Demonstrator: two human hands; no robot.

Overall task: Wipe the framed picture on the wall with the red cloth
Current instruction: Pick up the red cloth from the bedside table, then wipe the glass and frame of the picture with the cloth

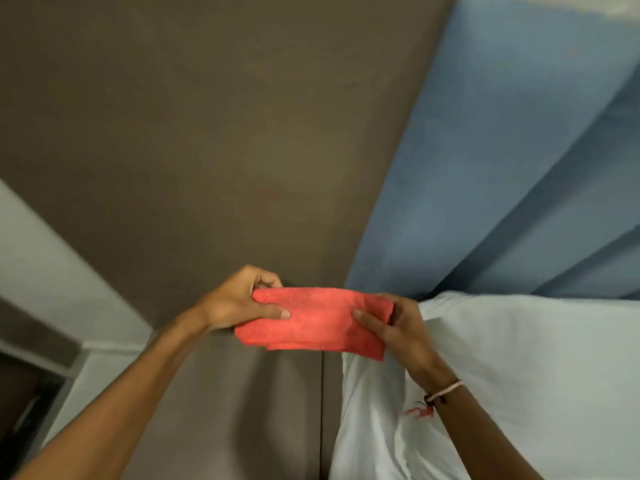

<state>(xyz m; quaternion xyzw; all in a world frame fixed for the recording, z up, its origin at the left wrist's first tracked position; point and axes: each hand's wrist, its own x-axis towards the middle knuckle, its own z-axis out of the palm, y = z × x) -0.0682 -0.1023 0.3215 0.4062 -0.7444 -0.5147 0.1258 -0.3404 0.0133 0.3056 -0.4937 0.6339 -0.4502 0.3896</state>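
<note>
A folded red cloth (pixel 318 322) is stretched flat between both hands, low in the middle of the view. My left hand (pixel 239 301) pinches its left end, thumb on top. My right hand (pixel 401 327) grips its right end, with a thin string bracelet at the wrist. No framed picture is in view.
A broad brown panel (pixel 214 133) fills the upper left, with a vertical seam below the cloth. A blue wall (pixel 502 150) runs along the right. White bedding or a pillow (pixel 536 375) lies at lower right. A pale wall and a dark opening (pixel 27 403) sit at lower left.
</note>
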